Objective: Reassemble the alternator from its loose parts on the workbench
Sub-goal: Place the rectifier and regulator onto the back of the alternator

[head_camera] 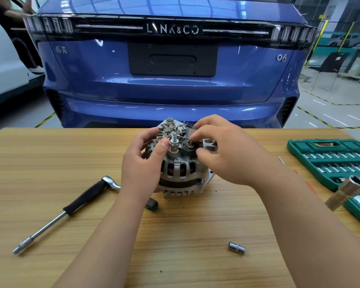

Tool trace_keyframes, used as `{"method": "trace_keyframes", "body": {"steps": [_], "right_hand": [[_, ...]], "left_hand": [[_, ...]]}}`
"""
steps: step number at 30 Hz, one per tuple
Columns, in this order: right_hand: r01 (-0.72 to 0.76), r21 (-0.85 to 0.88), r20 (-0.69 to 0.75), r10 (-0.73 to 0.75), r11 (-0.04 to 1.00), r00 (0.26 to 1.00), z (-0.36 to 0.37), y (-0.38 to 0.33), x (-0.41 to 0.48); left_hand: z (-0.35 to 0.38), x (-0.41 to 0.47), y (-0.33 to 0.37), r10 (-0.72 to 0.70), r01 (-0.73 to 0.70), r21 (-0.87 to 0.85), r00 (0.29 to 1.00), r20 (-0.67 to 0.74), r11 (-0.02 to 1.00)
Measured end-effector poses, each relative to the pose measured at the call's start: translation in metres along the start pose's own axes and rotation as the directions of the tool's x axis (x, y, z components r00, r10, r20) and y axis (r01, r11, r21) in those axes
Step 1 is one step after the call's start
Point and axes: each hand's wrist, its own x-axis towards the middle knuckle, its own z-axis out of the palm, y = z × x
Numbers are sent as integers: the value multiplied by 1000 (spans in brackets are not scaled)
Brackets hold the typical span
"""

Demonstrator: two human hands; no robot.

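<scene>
While the alternator (180, 163) sits upright at the middle of the wooden workbench (50, 163), rear end up and shaft axis vertical, both hands are right on top of it. Left hand (142, 163) cups the near-left flank of the ribbed aluminium housing, thumb raised beside the threaded output stud (174, 140) — a steadying grip, fingers curled round the casting. Right hand (222, 150) comes in from the right, thumb and fingertips pinched on a small dark plastic piece (190, 145) seated just right of that stud; whether it is the brush holder I cannot tell. So the right hand is the nearer one to the work, and the part looks set to go straight down along the shaft axis. Copper windings show through the slots. Ratchet wrench (71, 206) lies to the left, handle pointing near-left; a loose steel socket (236, 247) near-right — and the green socket case (328, 163) open at far right.
</scene>
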Motion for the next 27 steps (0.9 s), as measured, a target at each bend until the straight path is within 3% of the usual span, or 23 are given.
{"method": "trace_keyframes", "body": {"steps": [3, 7, 11, 14, 17, 24, 27], "right_hand": [[-36, 95, -5, 36, 995, 999, 3, 0, 4], [-35, 38, 46, 33, 999, 998, 10, -2, 11], [-22, 136, 13, 20, 990, 1000, 7, 5, 8], [3, 150, -7, -2, 989, 1000, 7, 4, 6], [3, 122, -33, 1, 993, 999, 8, 2, 5], [-7, -88, -60, 1, 996, 998, 12, -8, 5], [-15, -90, -36, 12, 996, 999, 11, -7, 5]], "left_hand": [[1, 0, 0, 1, -1, 5, 1000, 11, 1000], [1, 1, 2, 3, -3, 3, 1000, 19, 1000], [-1, 4, 2, -35, 35, 10, 999, 13, 999], [-3, 9, 3, -110, 103, 62, 987, 116, 993], [-6, 14, 7, -183, 172, 75, 966, 184, 982], [-1, 7, 2, -125, 134, -90, 987, 105, 987], [-2, 8, 2, -109, 120, -83, 986, 123, 989]]}}
